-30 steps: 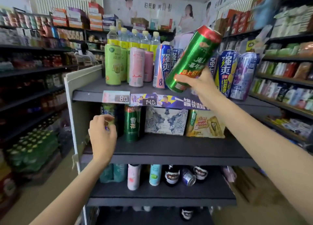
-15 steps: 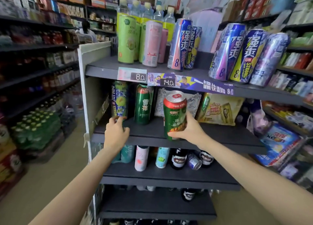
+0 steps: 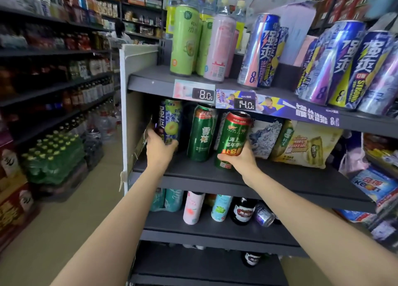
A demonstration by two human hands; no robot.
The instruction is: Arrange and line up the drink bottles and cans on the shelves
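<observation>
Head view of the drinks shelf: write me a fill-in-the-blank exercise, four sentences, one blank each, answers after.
1. The right hand grips a green can with a ____ top.
2. That can stands on the second shelf, just right of the ____ Snow beer can.
3. The left hand holds the blue-and-green can at the shelf's ____ end.
4. The small display under the pink can reads ____.

Missing words: red; green; left; 8.0
</observation>
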